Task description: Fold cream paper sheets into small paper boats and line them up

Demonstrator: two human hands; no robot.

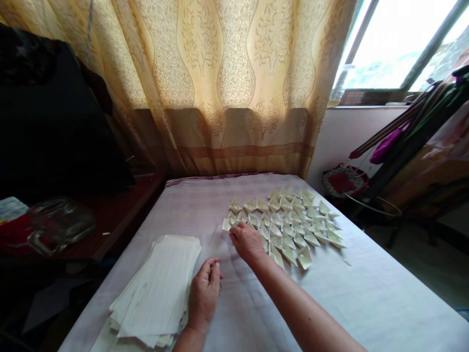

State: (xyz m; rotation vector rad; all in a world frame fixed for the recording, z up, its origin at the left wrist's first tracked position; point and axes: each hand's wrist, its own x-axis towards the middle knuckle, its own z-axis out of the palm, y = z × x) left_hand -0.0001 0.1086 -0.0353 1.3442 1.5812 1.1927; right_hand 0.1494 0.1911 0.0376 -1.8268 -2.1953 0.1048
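Note:
Several small folded paper boats [293,220] lie in rows on a pale cloth-covered table [366,293]. My right hand [246,239] reaches to the left edge of the rows, its fingers curled down over a boat there. My left hand [205,293] rests on the cloth beside a stack of white paper sheets [157,288], fingers loosely curled with thumb and forefinger close together; nothing shows between them.
A patterned yellow curtain [220,88] hangs behind the table. A dark wooden side table [110,220] on the left holds a glass jug [58,225]. A window [395,44] and a rack with coloured items [403,137] stand at the right.

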